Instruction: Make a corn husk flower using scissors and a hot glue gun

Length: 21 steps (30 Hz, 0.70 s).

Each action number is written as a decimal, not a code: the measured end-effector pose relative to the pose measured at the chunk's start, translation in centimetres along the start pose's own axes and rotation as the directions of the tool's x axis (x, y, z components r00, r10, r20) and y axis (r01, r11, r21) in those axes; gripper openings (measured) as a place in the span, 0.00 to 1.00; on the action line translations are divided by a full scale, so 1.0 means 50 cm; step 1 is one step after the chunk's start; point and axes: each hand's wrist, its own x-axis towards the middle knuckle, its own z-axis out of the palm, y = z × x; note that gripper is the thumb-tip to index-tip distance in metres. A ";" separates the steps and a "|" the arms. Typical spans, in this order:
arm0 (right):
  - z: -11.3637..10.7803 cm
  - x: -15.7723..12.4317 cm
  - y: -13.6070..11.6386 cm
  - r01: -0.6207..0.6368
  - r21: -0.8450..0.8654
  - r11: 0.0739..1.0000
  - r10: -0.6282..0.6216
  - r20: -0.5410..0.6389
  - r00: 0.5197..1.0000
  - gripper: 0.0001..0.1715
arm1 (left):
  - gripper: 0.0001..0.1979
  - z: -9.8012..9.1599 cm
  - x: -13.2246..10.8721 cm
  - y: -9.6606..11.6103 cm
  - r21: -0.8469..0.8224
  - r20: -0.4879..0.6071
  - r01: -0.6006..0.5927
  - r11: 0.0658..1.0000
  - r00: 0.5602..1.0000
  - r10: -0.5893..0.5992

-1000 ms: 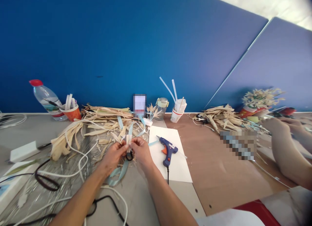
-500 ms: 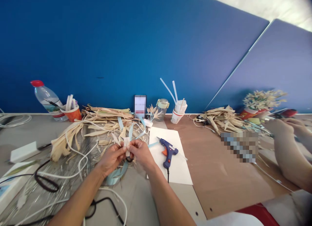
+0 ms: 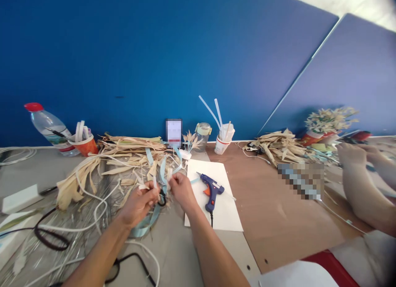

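My left hand [image 3: 140, 202] is closed, pinching a small pale strip of husk [image 3: 154, 181] between thumb and fingers. My right hand [image 3: 182, 188] is closed too, and pinches another small pale piece [image 3: 169, 174]. The two hands are a little apart, above black scissors [image 3: 161, 197] and a light blue ribbon [image 3: 148, 221] on the grey table. Just behind them lies a heap of dried corn husks [image 3: 123, 161].
A blue glue gun [image 3: 212, 190] lies on a white sheet [image 3: 216, 212] right of my hands. Cups [image 3: 223, 143], a jar [image 3: 203, 134] and a bottle [image 3: 49, 128] line the blue wall. Cables [image 3: 93, 212] trail at left. Another person's hands [image 3: 355, 163] work at right beside more husks [image 3: 278, 146].
My hands held one pale piece together; now they have drawn apart, each pinching a small piece. The view has shifted a little.
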 end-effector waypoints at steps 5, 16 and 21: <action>-0.004 0.006 -0.004 -0.033 0.206 0.978 0.039 -0.024 0.999 0.10 | 0.10 -0.006 0.011 0.014 -0.041 -0.046 -0.072 0.997 0.996 0.070; 0.012 -0.009 -0.018 0.020 0.224 0.974 -0.036 0.068 0.997 0.11 | 0.11 -0.022 0.017 -0.013 0.225 -0.004 -0.049 0.973 0.999 0.051; 0.012 -0.013 -0.019 -0.051 0.289 0.956 0.017 0.119 0.993 0.07 | 0.12 -0.008 0.008 -0.003 0.367 0.038 0.003 0.930 0.999 -0.018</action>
